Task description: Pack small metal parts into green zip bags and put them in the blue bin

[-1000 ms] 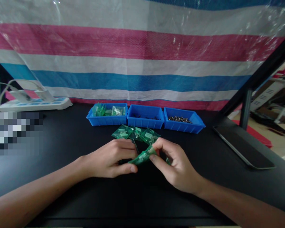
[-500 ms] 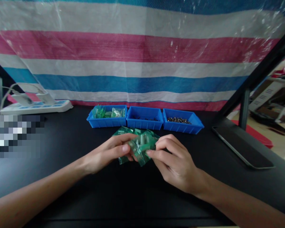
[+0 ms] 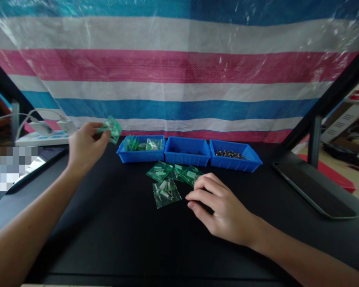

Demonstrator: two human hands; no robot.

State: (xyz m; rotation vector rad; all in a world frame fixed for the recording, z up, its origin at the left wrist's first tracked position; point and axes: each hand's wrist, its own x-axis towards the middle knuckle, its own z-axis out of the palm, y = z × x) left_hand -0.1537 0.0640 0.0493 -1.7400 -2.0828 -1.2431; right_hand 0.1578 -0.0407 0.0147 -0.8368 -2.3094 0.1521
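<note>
Raised at the left, beyond the left end of the bins, my left hand [image 3: 88, 145] pinches a small green clear bag [image 3: 114, 130]. My right hand [image 3: 219, 205] hovers over the black table with its fingers curled but apart, holding nothing. Just left of its fingertips lies a green bag of small pale parts [image 3: 166, 193]. Behind that one, more green bags [image 3: 159, 171] lie side by side, and the rightmost bag [image 3: 190, 174] reaches close to my right knuckles.
Three blue bins stand in a row: the left bin [image 3: 142, 157] with green pieces and a clear bag, the middle bin [image 3: 187, 158] with dark bits, the right bin [image 3: 235, 161] with metal parts. A phone [image 3: 314, 190] lies right; a power strip [image 3: 42, 139] sits left.
My left hand has carried a green bag up and left, away from the others. My right hand has let go of it and opened. The bags on the table are now uncovered.
</note>
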